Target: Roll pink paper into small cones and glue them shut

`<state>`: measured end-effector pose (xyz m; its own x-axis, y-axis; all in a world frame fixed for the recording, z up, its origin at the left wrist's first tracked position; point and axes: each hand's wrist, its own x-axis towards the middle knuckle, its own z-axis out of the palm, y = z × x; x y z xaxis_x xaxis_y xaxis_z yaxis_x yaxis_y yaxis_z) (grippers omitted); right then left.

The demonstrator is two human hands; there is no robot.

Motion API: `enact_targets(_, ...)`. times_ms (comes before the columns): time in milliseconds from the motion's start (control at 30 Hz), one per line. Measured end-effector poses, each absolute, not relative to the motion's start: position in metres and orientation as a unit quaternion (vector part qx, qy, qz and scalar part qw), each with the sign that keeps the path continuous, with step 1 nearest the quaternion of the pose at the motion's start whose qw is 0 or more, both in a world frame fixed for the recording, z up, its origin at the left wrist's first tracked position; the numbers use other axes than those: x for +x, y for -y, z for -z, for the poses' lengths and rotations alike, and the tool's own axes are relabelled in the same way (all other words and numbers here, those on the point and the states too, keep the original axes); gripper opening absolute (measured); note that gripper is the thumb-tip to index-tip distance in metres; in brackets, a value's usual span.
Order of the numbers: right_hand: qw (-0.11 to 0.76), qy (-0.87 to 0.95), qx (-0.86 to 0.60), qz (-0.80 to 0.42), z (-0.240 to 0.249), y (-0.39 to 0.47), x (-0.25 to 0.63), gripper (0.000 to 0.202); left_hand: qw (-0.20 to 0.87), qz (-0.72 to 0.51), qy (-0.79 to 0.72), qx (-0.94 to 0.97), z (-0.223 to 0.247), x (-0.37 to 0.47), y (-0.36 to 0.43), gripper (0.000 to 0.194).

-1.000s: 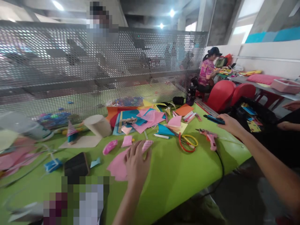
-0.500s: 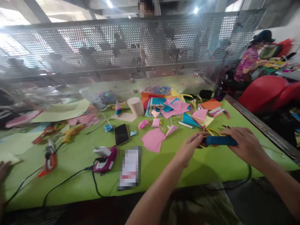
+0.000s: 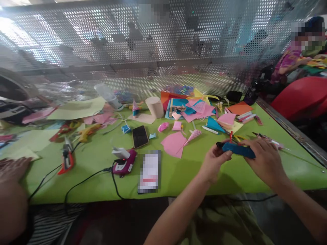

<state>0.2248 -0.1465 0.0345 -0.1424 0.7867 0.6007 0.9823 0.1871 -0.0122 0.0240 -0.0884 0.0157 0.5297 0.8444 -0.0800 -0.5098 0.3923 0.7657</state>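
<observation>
Both hands are above the right part of the green table (image 3: 194, 177). Between them is a long, flat blue object with a black end (image 3: 237, 149); its exact kind I cannot make out. My left hand (image 3: 213, 161) pinches the black end, thumb along the near side. My right hand (image 3: 265, 160) wraps round the other end. Just behind the blue object are red and yellow loops (image 3: 237, 137), partly hidden by it. A thin, dark-pointed tool (image 3: 268, 139) lies beyond my right hand. Left of my hands are a pink paper cone (image 3: 194, 134) and a pink paper piece (image 3: 173, 144).
A purple power adapter (image 3: 125, 165) with black cords, a phone (image 3: 140, 136) and a second, blurred-out phone (image 3: 149, 172) lie mid-table. An orange glue gun (image 3: 66, 160) lies left, near another person's hand (image 3: 15, 168). A perforated metal screen (image 3: 153, 51) borders the back.
The view has tilted down and turned slightly. My hands still hold the blue object, now tilted, and my left thumb rests nearer its side. The other person's hand and arm show more at the left.
</observation>
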Motion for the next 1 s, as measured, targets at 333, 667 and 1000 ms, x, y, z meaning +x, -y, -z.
enact_targets(333,0.403,0.582,-0.606,-0.363,-0.035,0.154,0.23,0.054,0.798,-0.452,-0.226,0.33,-0.015,0.004,0.076,0.065)
enact_targets(667,0.411,0.492,-0.581,-0.501,-0.039,0.158,0.229,0.056,0.801,-0.452,-0.23,0.319,-0.009,0.0,0.07,0.056)
enact_targets(1000,0.374,0.562,-0.636,-0.373,-0.019,0.153,0.223,0.06,0.777,-0.465,-0.227,0.357,-0.007,0.004,0.075,0.064)
